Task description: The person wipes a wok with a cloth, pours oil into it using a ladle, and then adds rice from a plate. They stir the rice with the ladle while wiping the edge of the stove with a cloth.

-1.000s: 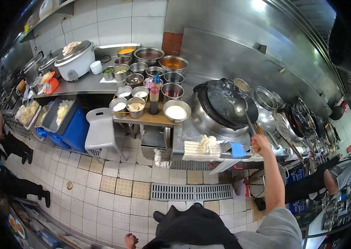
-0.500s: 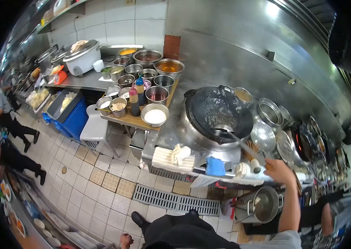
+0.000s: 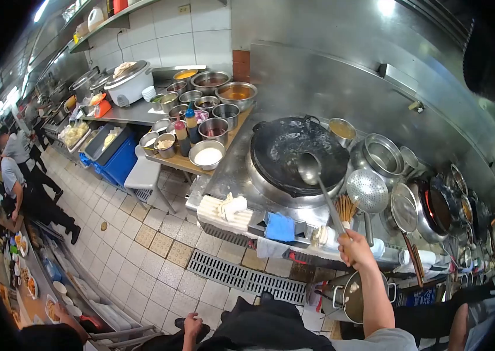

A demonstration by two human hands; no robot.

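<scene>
My right hand (image 3: 355,250) is closed round the handle of a long metal ladle (image 3: 309,168). The ladle's round bowl is over the near right part of a large black wok (image 3: 276,149), which sits on a metal range. Little shows inside the wok besides a wet, streaky sheen. Down beside my dark apron hangs my left hand (image 3: 192,323), its fingers loosely curled and no object showing in them. To the right of the wok lies a perforated strainer (image 3: 367,190). A bamboo brush (image 3: 346,209) stands between the strainer and the ladle handle.
A blue cloth (image 3: 281,227) and a folded white towel (image 3: 224,212) lie along the range's front edge. Sauce bottles (image 3: 182,136) and several metal bowls (image 3: 207,153) crowd the left table. A pot (image 3: 355,298) stands low at right. People (image 3: 19,181) work at left.
The ladle has lifted from the wok's near side, and its bowl now shows fully. My right hand has moved left in view. The camera has shifted, and another person's arm appears at lower left.
</scene>
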